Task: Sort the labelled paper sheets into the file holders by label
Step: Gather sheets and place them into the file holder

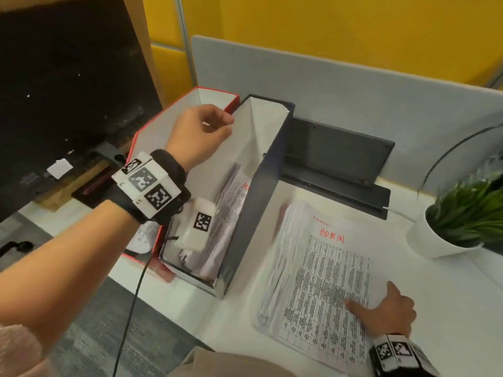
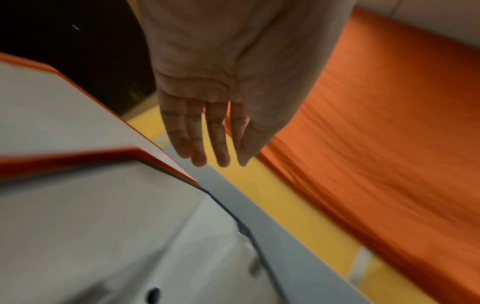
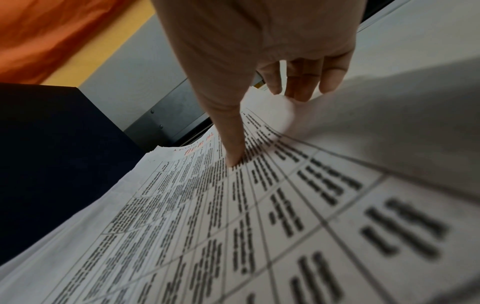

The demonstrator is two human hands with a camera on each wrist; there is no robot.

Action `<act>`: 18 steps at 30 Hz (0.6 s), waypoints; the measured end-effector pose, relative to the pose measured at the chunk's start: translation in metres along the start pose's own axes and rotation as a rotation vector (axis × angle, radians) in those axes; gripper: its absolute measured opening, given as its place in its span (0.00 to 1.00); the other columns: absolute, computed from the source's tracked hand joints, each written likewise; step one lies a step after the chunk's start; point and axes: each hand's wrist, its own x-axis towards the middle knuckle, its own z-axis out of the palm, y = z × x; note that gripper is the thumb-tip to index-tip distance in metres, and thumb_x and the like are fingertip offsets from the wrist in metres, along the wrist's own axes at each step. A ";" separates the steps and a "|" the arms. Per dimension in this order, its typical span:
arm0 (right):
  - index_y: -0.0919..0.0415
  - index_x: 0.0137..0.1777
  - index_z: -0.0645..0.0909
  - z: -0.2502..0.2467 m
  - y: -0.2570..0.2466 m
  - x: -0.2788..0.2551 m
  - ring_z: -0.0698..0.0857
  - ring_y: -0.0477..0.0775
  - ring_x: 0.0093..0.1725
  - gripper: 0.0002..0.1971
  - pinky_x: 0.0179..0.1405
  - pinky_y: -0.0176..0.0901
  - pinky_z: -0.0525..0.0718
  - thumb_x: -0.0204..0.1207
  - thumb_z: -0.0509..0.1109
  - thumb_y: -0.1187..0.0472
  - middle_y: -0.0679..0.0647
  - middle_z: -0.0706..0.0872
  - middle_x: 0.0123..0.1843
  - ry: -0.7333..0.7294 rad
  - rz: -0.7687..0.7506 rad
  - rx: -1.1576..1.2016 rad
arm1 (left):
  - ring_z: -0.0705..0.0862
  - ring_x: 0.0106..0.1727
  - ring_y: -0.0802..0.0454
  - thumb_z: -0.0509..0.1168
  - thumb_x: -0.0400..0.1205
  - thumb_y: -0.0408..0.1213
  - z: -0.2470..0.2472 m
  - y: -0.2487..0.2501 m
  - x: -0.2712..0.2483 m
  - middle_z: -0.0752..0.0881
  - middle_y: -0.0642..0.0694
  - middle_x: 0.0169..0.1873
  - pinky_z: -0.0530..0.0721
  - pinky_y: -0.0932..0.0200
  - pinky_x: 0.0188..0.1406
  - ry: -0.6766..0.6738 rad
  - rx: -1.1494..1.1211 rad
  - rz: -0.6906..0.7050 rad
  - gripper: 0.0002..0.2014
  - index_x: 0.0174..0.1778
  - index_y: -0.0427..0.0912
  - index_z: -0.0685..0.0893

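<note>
Fingers of the left hand [image 1: 200, 133] hang straight, empty, above the blue file holder [image 1: 255, 186]. Right hand [image 1: 386, 312] pinches the blurred top sheet [image 1: 326, 289]; only "ADMIN" is legible.

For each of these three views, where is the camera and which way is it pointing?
Head: looks down at the desk, both forearms, the ADMIN paper stack and dark blue file holder.
Left wrist: looks along the left hand, its fingers straight and holding nothing, above the red file holder.
Right wrist: looks along the right hand, which presses and lifts the stack's sheets.
Head and right wrist share the stack.
</note>
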 end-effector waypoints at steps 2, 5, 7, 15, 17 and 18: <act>0.63 0.80 0.57 -0.001 -0.001 -0.002 0.62 0.67 0.74 0.56 0.71 0.62 0.67 0.55 0.86 0.51 0.67 0.64 0.73 -0.014 -0.009 0.002 | 0.80 0.43 0.61 0.65 0.80 0.35 0.027 0.023 -0.016 0.85 0.53 0.45 0.76 0.75 0.43 0.048 -0.016 0.123 0.04 0.48 0.46 0.84; 0.63 0.80 0.55 0.000 -0.001 -0.004 0.61 0.66 0.74 0.57 0.72 0.60 0.66 0.55 0.85 0.49 0.66 0.63 0.73 -0.027 -0.012 0.013 | 0.80 0.43 0.62 0.65 0.79 0.33 0.075 0.043 -0.044 0.85 0.54 0.42 0.75 0.77 0.42 -0.009 -0.081 0.242 0.05 0.46 0.46 0.85; 0.63 0.80 0.55 0.000 0.000 -0.006 0.62 0.66 0.74 0.57 0.72 0.58 0.67 0.56 0.84 0.48 0.65 0.63 0.73 -0.031 -0.011 -0.002 | 0.80 0.40 0.63 0.65 0.78 0.33 0.111 0.042 -0.063 0.84 0.54 0.40 0.75 0.74 0.42 -0.118 -0.098 0.233 0.06 0.44 0.48 0.85; 0.62 0.81 0.52 0.001 0.001 -0.014 0.62 0.62 0.75 0.56 0.72 0.54 0.68 0.60 0.81 0.44 0.62 0.61 0.74 -0.041 -0.005 0.006 | 0.83 0.41 0.46 0.62 0.82 0.44 0.207 -0.040 -0.110 0.85 0.43 0.46 0.77 0.60 0.32 -0.670 0.506 -0.203 0.13 0.53 0.38 0.81; 0.63 0.81 0.51 0.001 0.002 -0.015 0.62 0.62 0.75 0.56 0.72 0.54 0.68 0.61 0.81 0.44 0.62 0.61 0.74 -0.048 -0.012 0.003 | 0.81 0.36 0.48 0.65 0.81 0.44 0.212 -0.052 -0.112 0.85 0.42 0.43 0.78 0.60 0.30 -0.665 0.485 -0.275 0.11 0.48 0.37 0.81; 0.63 0.81 0.51 0.001 0.002 -0.016 0.62 0.62 0.75 0.56 0.72 0.54 0.68 0.61 0.81 0.43 0.62 0.61 0.74 -0.050 -0.017 -0.001 | 0.81 0.33 0.50 0.67 0.79 0.45 0.213 -0.057 -0.112 0.85 0.43 0.39 0.78 0.61 0.30 -0.631 0.447 -0.304 0.11 0.44 0.39 0.81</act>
